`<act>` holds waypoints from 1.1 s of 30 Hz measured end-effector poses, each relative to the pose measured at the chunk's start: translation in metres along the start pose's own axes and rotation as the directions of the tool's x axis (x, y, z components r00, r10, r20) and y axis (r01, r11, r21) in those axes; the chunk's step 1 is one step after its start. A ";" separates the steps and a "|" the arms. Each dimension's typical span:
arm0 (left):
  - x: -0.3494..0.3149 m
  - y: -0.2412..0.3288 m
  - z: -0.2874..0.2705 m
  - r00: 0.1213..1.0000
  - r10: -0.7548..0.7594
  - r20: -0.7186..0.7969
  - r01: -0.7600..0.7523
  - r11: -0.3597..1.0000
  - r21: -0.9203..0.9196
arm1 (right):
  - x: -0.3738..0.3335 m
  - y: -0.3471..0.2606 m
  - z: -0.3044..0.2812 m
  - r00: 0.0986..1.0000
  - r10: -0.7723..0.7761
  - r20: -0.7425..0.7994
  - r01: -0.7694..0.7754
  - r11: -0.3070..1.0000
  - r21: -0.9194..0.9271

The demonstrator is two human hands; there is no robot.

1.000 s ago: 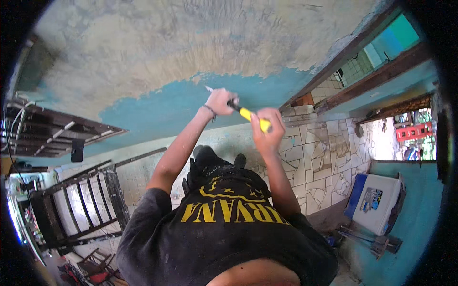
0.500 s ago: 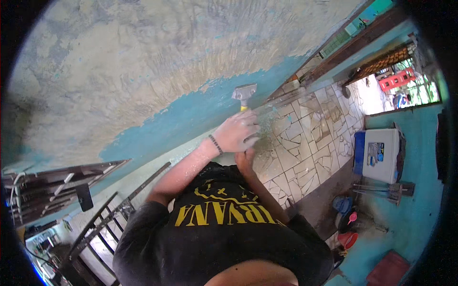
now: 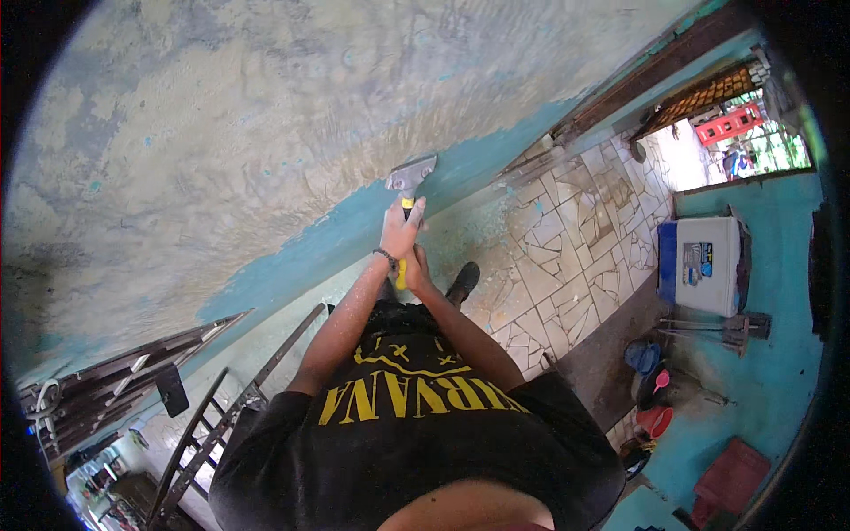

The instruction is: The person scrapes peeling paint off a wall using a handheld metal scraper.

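A paint scraper (image 3: 407, 180) with a wide grey metal head and a yellow and black handle points away from me. Its blade edge is at the wall (image 3: 266, 142), near the border where rough grey-beige surface meets a strip of blue paint (image 3: 354, 221). My left hand (image 3: 398, 232), with a dark beaded bracelet at the wrist, is closed around the upper handle, thumb lying along it. Lower down, my right hand (image 3: 415, 271) closes on the yellow end of the handle, its fingers partly hidden. White dust speckles my left forearm.
Below the wall runs a floor of broken tile pieces (image 3: 549, 257). A dark metal railing (image 3: 204, 434) stands at the lower left. Along the right are a white and blue cooler (image 3: 708, 265), a red bucket (image 3: 653, 421) and a doorway (image 3: 726, 146). My dark shoe (image 3: 463, 281) shows beyond my right arm.
The scraper and both hands have shifted left along the wall. More of the yellow handle and of my right hand now shows. My left hand has turned, bringing its thumb into view.
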State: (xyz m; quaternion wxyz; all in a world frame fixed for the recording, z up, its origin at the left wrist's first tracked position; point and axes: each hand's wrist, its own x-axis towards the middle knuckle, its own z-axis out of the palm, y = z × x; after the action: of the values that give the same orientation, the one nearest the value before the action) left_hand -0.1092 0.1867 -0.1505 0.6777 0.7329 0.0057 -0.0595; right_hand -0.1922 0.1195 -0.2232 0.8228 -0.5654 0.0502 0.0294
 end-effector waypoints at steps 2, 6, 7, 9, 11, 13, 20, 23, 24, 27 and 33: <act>0.000 -0.026 0.000 0.990 -0.115 0.079 0.116 0.993 -0.012 | -0.004 0.002 -0.015 0.938 0.345 0.039 -0.342 0.896 0.285; 0.003 -0.019 0.008 0.989 -0.128 0.079 0.123 0.990 0.066 | 0.000 -0.006 -0.025 0.900 0.429 0.073 -0.435 0.894 0.111; 0.005 -0.012 0.014 0.997 -0.064 0.045 0.061 0.995 0.079 | 0.014 -0.009 -0.026 0.981 0.194 -0.012 -0.194 0.975 -0.105; 0.020 0.032 0.018 0.991 -0.073 0.114 0.071 0.997 0.020 | 0.029 -0.023 -0.026 0.945 -0.324 -0.035 0.256 0.806 -0.534; 0.022 0.051 0.017 0.988 -0.078 0.136 0.085 0.996 -0.041 | 0.034 -0.052 -0.019 0.957 -0.289 -0.011 0.236 0.804 -0.546; 0.023 0.057 0.026 0.993 -0.056 0.105 0.070 0.988 -0.137 | 0.036 -0.066 -0.022 0.964 -0.265 0.015 0.227 0.796 -0.561; 0.015 0.004 0.060 0.968 -0.238 0.081 0.251 0.911 -0.327 | 0.021 -0.040 -0.072 0.973 -0.228 -0.033 0.115 0.608 -0.785; 0.017 0.004 0.061 0.951 -0.308 0.034 0.302 0.898 -0.320 | 0.015 -0.072 -0.064 0.988 -0.150 -0.049 0.045 0.566 -0.823; 0.020 0.008 0.062 0.931 -0.360 0.069 0.360 0.863 -0.356 | 0.014 -0.082 -0.065 0.989 -0.133 -0.068 0.014 0.540 -0.842; 0.019 0.020 0.064 0.913 -0.390 0.118 0.401 0.811 -0.426 | 0.013 -0.086 -0.073 0.988 -0.150 -0.027 0.066 0.584 -0.809; 0.029 0.007 0.063 0.918 -0.385 0.094 0.379 0.782 -0.495 | 0.025 -0.070 -0.127 0.923 0.257 0.287 -0.175 0.943 -0.284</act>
State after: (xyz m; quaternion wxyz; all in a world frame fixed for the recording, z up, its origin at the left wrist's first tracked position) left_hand -0.0847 0.1218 -0.1507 0.8188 0.5141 0.1733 -0.1875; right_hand -0.1664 -0.0246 -0.2062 0.7326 -0.6442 -0.0257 0.2182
